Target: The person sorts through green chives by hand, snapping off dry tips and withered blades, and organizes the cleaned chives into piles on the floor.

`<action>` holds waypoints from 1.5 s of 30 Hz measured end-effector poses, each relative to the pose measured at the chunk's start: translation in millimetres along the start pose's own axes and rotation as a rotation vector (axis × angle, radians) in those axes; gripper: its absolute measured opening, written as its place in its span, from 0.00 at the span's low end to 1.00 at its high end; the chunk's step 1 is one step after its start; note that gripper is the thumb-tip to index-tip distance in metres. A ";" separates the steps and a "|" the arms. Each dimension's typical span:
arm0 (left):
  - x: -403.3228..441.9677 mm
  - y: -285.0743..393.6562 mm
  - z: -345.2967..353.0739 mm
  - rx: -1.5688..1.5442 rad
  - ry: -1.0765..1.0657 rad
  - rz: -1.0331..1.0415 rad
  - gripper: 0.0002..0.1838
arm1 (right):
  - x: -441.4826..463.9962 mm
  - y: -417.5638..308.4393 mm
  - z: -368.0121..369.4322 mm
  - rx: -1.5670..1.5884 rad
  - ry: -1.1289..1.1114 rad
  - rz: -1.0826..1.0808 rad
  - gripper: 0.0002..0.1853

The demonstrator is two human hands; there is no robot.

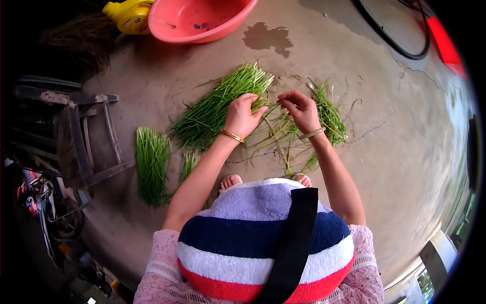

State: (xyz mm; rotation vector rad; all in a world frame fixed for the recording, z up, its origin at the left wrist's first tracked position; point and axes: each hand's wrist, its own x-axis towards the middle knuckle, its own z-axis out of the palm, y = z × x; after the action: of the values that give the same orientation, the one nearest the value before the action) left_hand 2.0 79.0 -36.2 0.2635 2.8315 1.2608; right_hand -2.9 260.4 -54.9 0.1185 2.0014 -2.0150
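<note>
My left hand (242,115), a gold bangle at its wrist, is closed around a few green chives (260,104). The thumb and fingers of my right hand (302,112) are pinched together at thin strands from those chives; a pale bangle circles that wrist. Under and beyond my left hand lies a large pile of chives (212,109), pale cut ends toward the upper right. Beside my right hand is a looser heap of tangled, partly yellowed blades (330,116), with stray bits strewn between my feet and hands.
A neat chive bundle (152,164) and a smaller one (188,166) lie to the left. Past them stands a worn wooden stool (81,137). A pink basin (202,35) and a yellow jug (129,16) are at the top, near a wet patch (268,38). A black hose (392,43) curves at upper right.
</note>
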 end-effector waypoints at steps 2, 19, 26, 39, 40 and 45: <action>2.9 5.3 0.4 0.027 -0.042 -0.042 0.14 | -3.7 -7.6 2.4 0.024 -0.008 0.023 0.08; -5.4 6.9 -5.0 0.154 0.063 0.076 0.12 | -18.3 -6.6 14.8 -0.145 -0.032 0.033 0.05; -12.0 6.8 -9.0 0.123 0.041 0.082 0.11 | -21.3 -16.6 9.2 0.229 -0.003 0.227 0.06; -13.3 5.5 -8.2 0.114 0.029 0.061 0.11 | -15.2 -0.8 -16.8 0.249 0.370 0.220 0.10; -13.8 6.3 -8.0 0.111 0.026 0.063 0.11 | -16.6 -6.5 -11.2 0.190 0.292 0.179 0.10; -16.0 9.5 -4.4 0.095 0.002 0.078 0.09 | -11.8 0.8 15.3 0.157 0.016 0.093 0.14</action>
State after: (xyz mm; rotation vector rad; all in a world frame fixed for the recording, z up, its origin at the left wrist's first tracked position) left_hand 18.7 79.4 -26.9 0.3788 2.9140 1.1409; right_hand 10.8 247.1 -52.1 0.2571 1.8099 -2.1156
